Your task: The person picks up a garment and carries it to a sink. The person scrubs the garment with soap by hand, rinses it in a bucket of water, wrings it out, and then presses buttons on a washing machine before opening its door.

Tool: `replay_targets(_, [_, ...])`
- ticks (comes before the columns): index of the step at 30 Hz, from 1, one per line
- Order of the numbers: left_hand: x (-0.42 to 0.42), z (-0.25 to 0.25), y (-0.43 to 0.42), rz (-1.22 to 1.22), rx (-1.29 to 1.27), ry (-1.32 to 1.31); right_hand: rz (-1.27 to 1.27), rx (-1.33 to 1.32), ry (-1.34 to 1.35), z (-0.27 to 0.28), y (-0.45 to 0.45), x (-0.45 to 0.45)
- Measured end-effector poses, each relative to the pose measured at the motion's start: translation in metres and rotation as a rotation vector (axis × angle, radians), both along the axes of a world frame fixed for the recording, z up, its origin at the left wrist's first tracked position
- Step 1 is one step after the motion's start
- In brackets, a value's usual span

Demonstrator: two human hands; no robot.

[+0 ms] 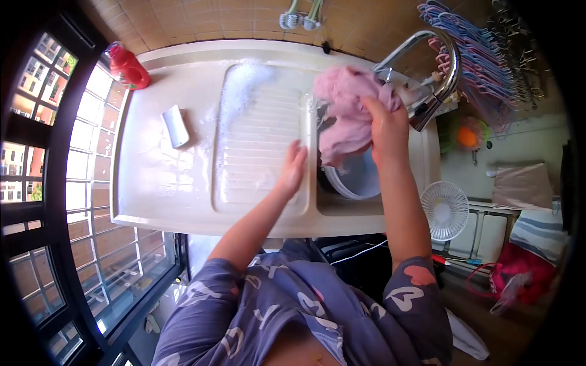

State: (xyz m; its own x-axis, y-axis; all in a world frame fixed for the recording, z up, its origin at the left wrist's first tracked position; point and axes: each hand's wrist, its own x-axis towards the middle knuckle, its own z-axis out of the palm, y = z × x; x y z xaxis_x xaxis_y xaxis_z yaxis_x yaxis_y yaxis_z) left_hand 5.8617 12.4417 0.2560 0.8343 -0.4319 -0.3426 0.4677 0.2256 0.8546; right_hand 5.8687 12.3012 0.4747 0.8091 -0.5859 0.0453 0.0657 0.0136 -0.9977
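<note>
A bunched, wet-looking pink cloth (349,116) hangs over the sink basin, with my right hand (390,131) closed on its right side. Below it a pale round bucket (359,177) stands in the basin, partly covered by the cloth and my arm. My left hand (294,169) holds nothing; its fingers are stretched out above the right edge of the ribbed washboard (259,152), apart from the cloth. White suds (241,82) lie along the washboard's upper left. The curved metal tap (453,67) rises just right of the cloth.
On the left of the counter (143,177) are a white block-like object (176,126) and a red bottle (128,67). Many hangers (473,55) hang at the upper right. A white fan (444,210) stands right of the sink, and a barred window (94,165) is at the left.
</note>
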Motion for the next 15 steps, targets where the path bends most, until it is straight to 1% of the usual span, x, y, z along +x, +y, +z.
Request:
replay_targets(1, [0.003, -0.005, -0.005, -0.058, -0.108, 0.234, 0.004, 0.006, -0.009, 0.008, 0.018, 0.006])
replay_targets(2, [0.005, 0.027, 0.007, -0.108, -0.253, 0.364, 0.019, 0.155, -0.080, 0.016, 0.037, 0.011])
replay_targets(3, [0.017, 0.027, 0.018, -0.140, -0.421, 0.466, 0.035, 0.303, -0.147, 0.019, 0.054, 0.014])
replay_targets(4, [0.034, 0.027, 0.026, -0.173, -0.590, 0.569, 0.038, 0.305, -0.152, 0.015, 0.071, 0.015])
replay_targets(6, [0.059, 0.048, 0.062, -0.114, -0.896, 0.518, -0.078, 0.504, -0.116, -0.008, 0.100, 0.009])
replay_targets(7, [0.088, 0.003, 0.087, -0.411, -1.223, 0.469, -0.043, 0.470, -0.097, -0.026, 0.109, 0.001])
replay_targets(8, [0.095, 0.014, 0.098, -0.219, -0.869, 0.250, -0.008, 0.434, -0.078, -0.048, 0.119, -0.008])
replay_targets(10, [0.102, 0.039, 0.125, -0.027, -0.838, 0.487, 0.033, 0.400, -0.056, -0.091, 0.140, -0.027])
replay_targets(12, [0.115, 0.036, 0.143, 0.104, -0.607, 0.322, 0.067, 0.204, 0.061, -0.133, 0.151, -0.046])
replay_targets(13, [0.115, 0.027, 0.151, 0.158, -0.493, 0.204, 0.002, 0.084, 0.146, -0.162, 0.156, -0.056])
replay_targets(14, [0.116, 0.021, 0.158, 0.150, -0.485, 0.206, 0.071, -0.290, 0.306, -0.200, 0.144, -0.067])
replay_targets(15, [0.117, 0.016, 0.164, 0.058, -0.150, -0.014, 0.068, -0.533, 0.290, -0.222, 0.143, -0.073])
